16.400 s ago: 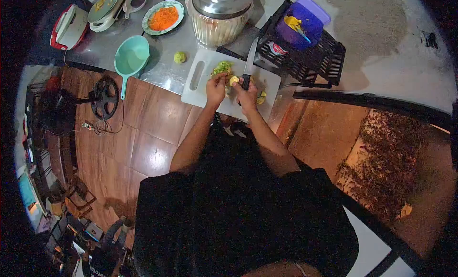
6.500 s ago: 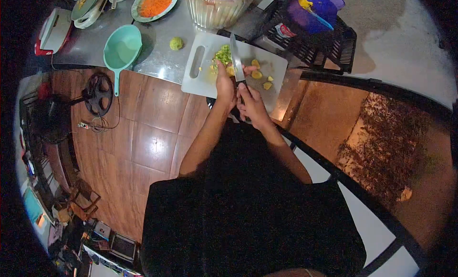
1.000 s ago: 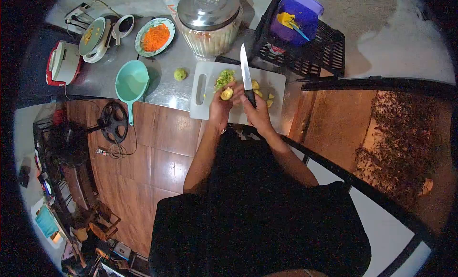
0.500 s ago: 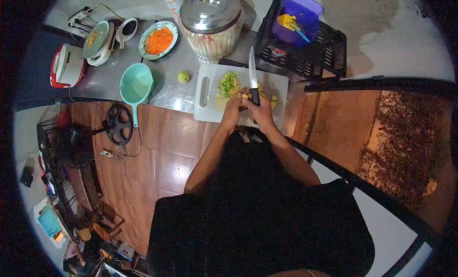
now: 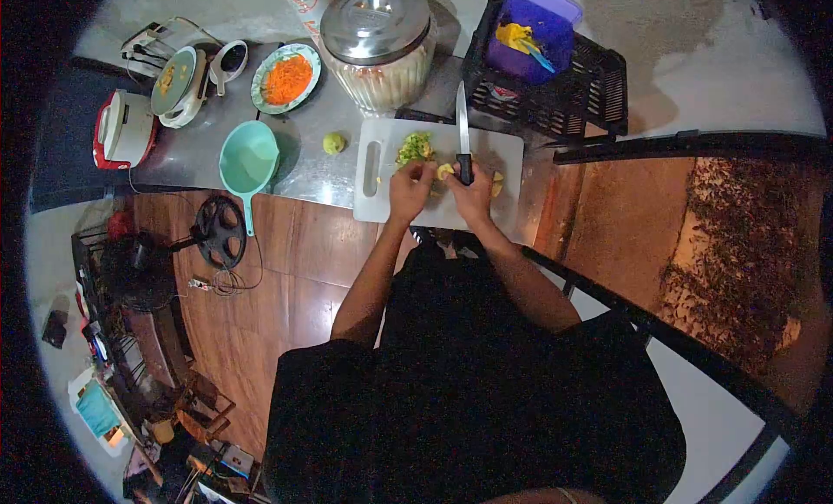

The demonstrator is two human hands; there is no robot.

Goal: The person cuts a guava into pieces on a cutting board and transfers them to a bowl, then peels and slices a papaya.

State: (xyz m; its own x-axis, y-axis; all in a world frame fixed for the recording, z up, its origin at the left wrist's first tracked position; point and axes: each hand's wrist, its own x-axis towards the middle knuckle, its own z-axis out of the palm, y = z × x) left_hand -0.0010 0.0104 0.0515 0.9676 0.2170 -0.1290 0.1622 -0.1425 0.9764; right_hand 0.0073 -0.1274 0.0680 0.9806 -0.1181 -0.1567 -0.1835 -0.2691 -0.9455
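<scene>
On the white cutting board (image 5: 451, 211), my right hand (image 5: 471, 196) grips the black handle of a kitchen knife (image 5: 462, 122), its blade pointing away from me. A small pale yellow piece (image 5: 445, 171) shows at the fingertips of that hand, its kind too small to tell. My left hand (image 5: 411, 190) is beside it with curled fingers, and whatever they hold is hidden. Just beyond the left fingers lies a heap of chopped green and yellowish bits (image 5: 416, 147). More pale yellow pieces (image 5: 497, 185) lie right of my right hand.
Left of the board sit a green round fruit (image 5: 333, 142), a mint-green saucepan (image 5: 248, 161) with its handle over the counter edge, and a plate of shredded carrot (image 5: 287, 79). Behind are a big lidded jar (image 5: 379, 62) and a black crate (image 5: 594, 92) holding a purple container (image 5: 531, 53).
My hands have moved apart; the left went left and now sits beside the chopped heap. The yellow piece shows between them. The knife stays in my right hand.
</scene>
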